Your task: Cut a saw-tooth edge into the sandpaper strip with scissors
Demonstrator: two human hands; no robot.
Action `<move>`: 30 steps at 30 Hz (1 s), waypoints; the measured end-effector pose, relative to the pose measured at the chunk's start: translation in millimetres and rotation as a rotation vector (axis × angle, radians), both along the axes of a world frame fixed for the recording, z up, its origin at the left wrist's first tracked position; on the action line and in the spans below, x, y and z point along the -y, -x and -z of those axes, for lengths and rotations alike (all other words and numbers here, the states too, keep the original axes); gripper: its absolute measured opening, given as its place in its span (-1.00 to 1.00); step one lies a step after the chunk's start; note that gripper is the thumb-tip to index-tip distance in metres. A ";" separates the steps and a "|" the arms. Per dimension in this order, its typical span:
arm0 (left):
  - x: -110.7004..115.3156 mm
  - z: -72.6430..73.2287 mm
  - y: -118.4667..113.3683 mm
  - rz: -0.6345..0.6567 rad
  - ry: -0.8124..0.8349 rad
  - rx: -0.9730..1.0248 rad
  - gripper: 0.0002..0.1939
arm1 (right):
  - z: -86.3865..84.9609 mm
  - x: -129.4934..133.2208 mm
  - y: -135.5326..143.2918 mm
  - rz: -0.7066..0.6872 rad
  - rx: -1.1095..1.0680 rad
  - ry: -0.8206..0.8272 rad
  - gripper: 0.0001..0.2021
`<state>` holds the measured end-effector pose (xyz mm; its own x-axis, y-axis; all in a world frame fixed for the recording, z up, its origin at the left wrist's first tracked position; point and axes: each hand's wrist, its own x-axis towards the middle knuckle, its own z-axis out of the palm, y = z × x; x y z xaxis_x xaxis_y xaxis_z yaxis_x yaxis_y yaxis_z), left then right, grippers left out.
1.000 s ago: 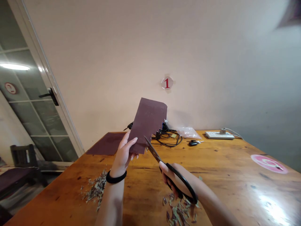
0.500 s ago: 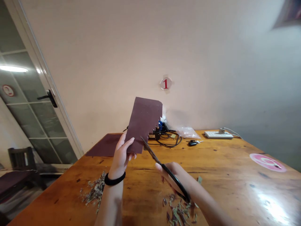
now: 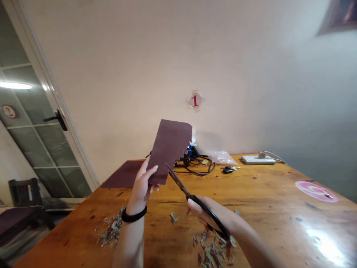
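Observation:
A dark maroon sheet point(image 3: 170, 143) with a jagged right edge is upright in my left hand point(image 3: 143, 182), thumb on its front and fingers behind. My right hand point(image 3: 208, 212) grips the black handles of a pair of scissors point(image 3: 180, 183). The blades point up and left, their tips at the sheet's lower right part. Small cut scraps point(image 3: 213, 249) lie on the table below my right hand, and one scrap point(image 3: 174, 217) rests between my forearms. Beside my left wrist is a pile of greyish bits point(image 3: 111, 229).
On the wooden table point(image 3: 262, 208), another maroon sheet point(image 3: 121, 174) lies at the back left. Black cables point(image 3: 202, 169), a clear plastic bag point(image 3: 223, 157), keys point(image 3: 228, 169) and a white power strip point(image 3: 258, 160) are along the back. A pink round sticker point(image 3: 316, 191) is at right.
A scrap has appeared on the table between my forearms. My right hand and the scissors have shifted slightly down and right, and the held sheet sits a little lower.

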<state>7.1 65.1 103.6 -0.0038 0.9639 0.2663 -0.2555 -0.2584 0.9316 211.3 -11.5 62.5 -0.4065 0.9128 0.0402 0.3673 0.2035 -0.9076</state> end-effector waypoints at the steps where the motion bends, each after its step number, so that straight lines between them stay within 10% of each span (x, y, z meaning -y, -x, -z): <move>1: -0.4 0.8 -0.2 0.018 0.000 -0.016 -0.27 | 0.1 -0.3 0.0 -0.006 -0.008 0.005 -0.27; 30: -1.5 5.3 -4.2 0.039 -0.019 -0.052 -0.23 | 3.6 1.7 7.3 0.096 -0.038 0.082 -0.27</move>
